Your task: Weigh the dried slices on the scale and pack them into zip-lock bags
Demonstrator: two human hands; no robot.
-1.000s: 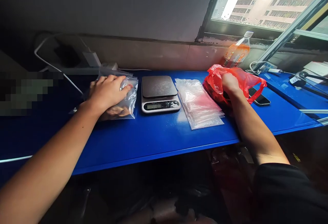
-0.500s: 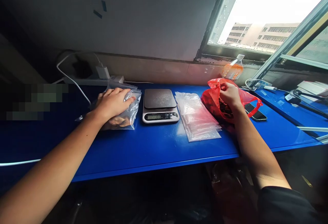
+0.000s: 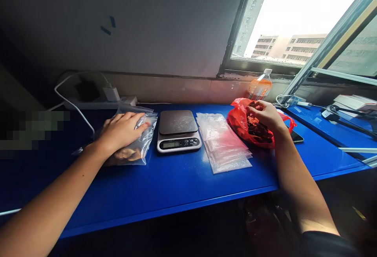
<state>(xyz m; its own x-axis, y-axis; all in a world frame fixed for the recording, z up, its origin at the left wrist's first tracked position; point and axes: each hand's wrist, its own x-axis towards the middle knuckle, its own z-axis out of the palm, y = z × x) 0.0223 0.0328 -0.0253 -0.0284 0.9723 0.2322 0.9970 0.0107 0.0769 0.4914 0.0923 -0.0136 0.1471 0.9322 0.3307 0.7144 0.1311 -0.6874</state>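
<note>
My left hand (image 3: 122, 131) lies with its fingers stretched over a clear zip bag (image 3: 141, 149) holding brownish pieces. At the mouth of a red plastic bag (image 3: 238, 119), my right hand (image 3: 269, 115) is closed, thumb and fingers drawn together. What it pinches, the bag's edge or a piece inside, I cannot make out. Dark reddish-brown dried pieces (image 3: 256, 127) show in the bag's opening. Between the hands stands a kitchen scale (image 3: 178, 123) with a bare plate and a lit display. Flat clear plastic bags (image 3: 220, 143) lie overlapping between the scale and the red bag.
Behind the red bag stands an orange drink bottle (image 3: 260, 85). A phone (image 3: 297, 137) lies partly under the bag. A charger (image 3: 111, 93) with a white cable is plugged into a power strip (image 3: 85, 104) by the wall. The blue table (image 3: 176, 190) ends at its front edge.
The red bag's mouth has come wider apart, showing more of the dark pieces. My right hand has shifted slightly at its opening. My left hand stays on the zip bag; the view has tilted a little.
</note>
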